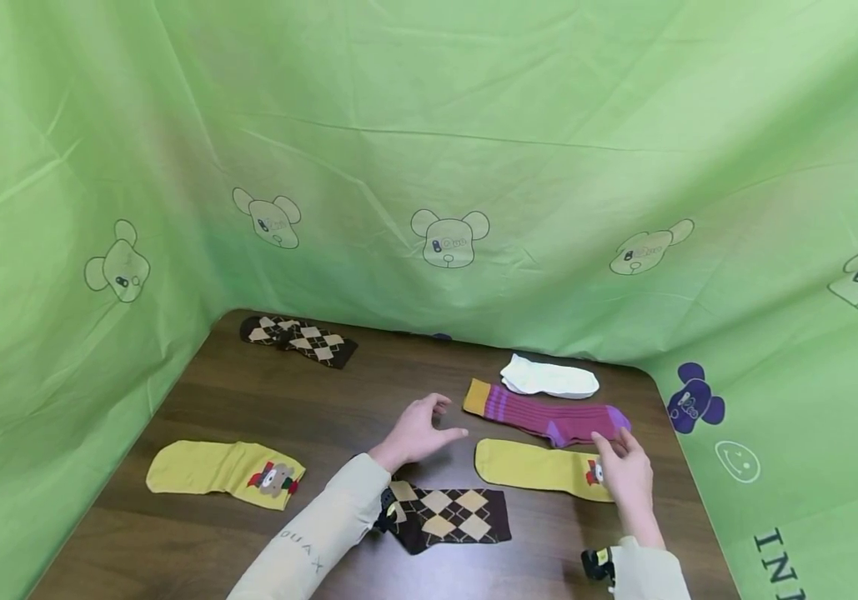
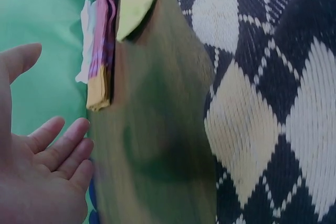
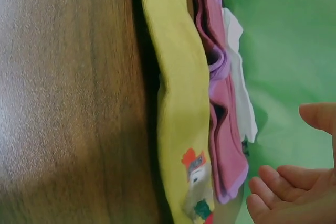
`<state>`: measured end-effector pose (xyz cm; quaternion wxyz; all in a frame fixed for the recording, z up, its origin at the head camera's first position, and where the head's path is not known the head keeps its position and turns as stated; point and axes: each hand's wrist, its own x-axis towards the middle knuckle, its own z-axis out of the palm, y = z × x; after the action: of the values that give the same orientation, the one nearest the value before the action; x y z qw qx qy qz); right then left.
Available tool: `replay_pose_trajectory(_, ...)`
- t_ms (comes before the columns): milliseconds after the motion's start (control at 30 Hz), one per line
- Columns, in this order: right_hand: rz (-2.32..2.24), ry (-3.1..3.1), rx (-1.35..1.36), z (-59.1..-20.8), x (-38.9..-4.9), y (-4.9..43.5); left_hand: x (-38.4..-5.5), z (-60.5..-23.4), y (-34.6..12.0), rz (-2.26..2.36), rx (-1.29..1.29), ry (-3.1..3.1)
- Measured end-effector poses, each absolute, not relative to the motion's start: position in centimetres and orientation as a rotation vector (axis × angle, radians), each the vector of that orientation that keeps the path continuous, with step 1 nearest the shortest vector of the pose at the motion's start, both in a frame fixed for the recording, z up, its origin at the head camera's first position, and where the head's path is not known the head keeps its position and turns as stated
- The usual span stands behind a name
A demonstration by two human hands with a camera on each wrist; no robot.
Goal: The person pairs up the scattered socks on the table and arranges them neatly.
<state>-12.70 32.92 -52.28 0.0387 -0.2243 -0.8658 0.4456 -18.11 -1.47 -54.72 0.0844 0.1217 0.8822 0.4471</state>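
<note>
My left hand (image 1: 415, 432) hovers near the middle of the table, thumb and fingers apart and holding nothing. Beneath that wrist lies a dark brown argyle sock (image 1: 459, 515), large in the left wrist view. The right hand (image 1: 626, 473) is over the bear-patterned end of a yellow sock (image 1: 529, 465); its curved fingers hold nothing, and it covers part of that end. Just behind lies a magenta sock (image 1: 541, 415) with a mustard cuff and purple toe, and beyond it a white sock (image 1: 549, 377). In the right wrist view, the right hand (image 3: 294, 187) appears apart from the socks.
Another yellow sock (image 1: 222, 468) with a bear patch lies at the left of the brown wooden table (image 1: 248, 400). At the far left corner is a second argyle sock (image 1: 299, 339), folded or twisted. Green printed cloth (image 1: 353, 167) encloses the table's back and sides.
</note>
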Motion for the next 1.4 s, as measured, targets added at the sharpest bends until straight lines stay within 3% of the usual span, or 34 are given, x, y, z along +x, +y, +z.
replay_pose_trajectory(700,1.392,-2.671,-0.498,-51.6,-13.1,30.6,-18.7,-53.5,-5.9,1.423,0.31,2.693)
replay_pose_trajectory(1400,1.528,-2.693,-0.383,-52.5,-13.6,26.6,-17.2,-53.0,-9.8,1.399,0.269,2.729)
